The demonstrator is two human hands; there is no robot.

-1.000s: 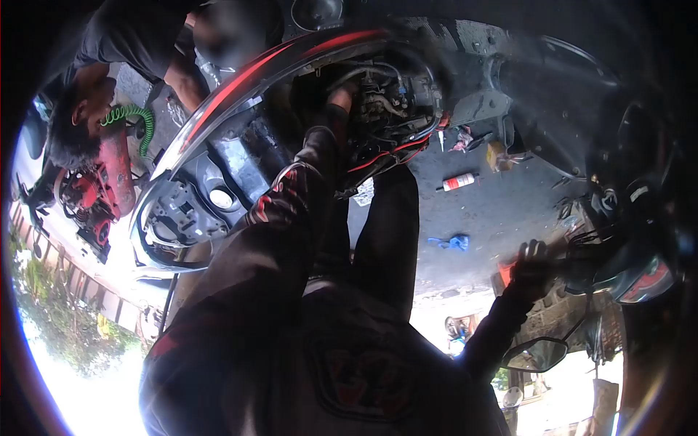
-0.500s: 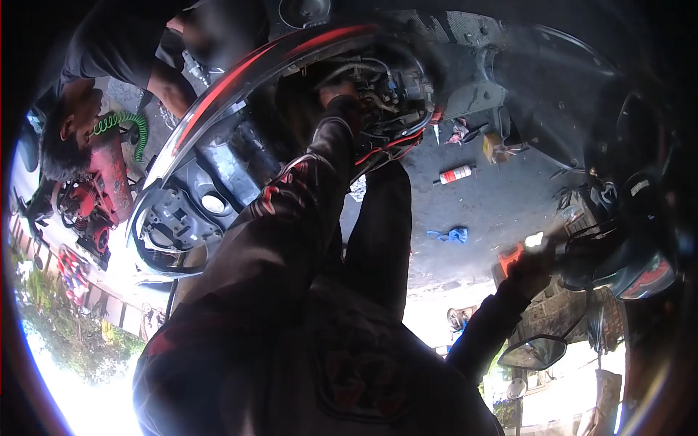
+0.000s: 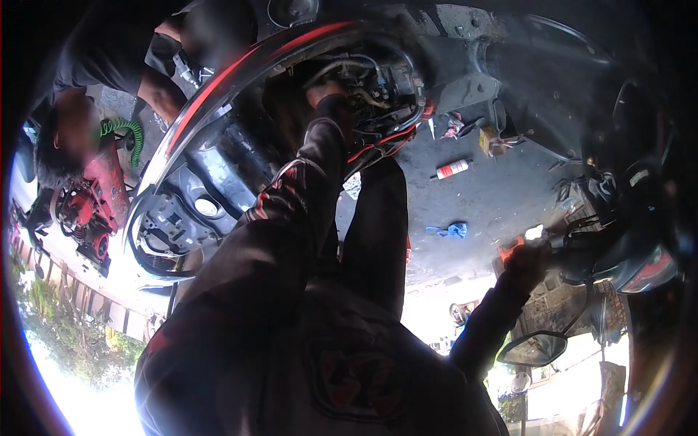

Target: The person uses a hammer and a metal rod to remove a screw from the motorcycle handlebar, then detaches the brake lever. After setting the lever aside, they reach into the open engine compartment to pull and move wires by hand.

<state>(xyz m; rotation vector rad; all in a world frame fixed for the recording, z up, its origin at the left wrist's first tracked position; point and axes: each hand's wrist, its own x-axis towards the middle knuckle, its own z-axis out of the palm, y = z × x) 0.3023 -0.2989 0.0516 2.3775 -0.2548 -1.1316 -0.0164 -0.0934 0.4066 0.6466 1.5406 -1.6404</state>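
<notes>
My left hand (image 3: 325, 92) reaches deep into the open engine bay (image 3: 378, 102) of a scooter, among hoses and wiring. Its fingers are dark and partly hidden there, so their grip does not show. A red cable (image 3: 385, 145) runs along the bay's lower edge, close to my sleeve. Out to the right, my right hand (image 3: 532, 258) is wrapped round the scooter's handlebar grip (image 3: 556, 251), in deep shadow. Beside the bay lie the dark under-seat box (image 3: 236, 156) and a round white cap (image 3: 208, 208), framed by the red-striped body panel (image 3: 218, 87).
On the floor lie a red-and-white bottle (image 3: 452, 169), a blue cloth (image 3: 449, 229) and a small yellow box (image 3: 492, 142). A mirror (image 3: 534, 349) juts out at lower right. At upper left a co-worker (image 3: 109, 51) bends near a green coiled hose (image 3: 131, 134) and red machinery (image 3: 105, 189).
The whole view has shifted slightly, with the scooter and floor items moving a little left and up. My left hand stays in the engine bay and my right hand stays on the handlebar grip.
</notes>
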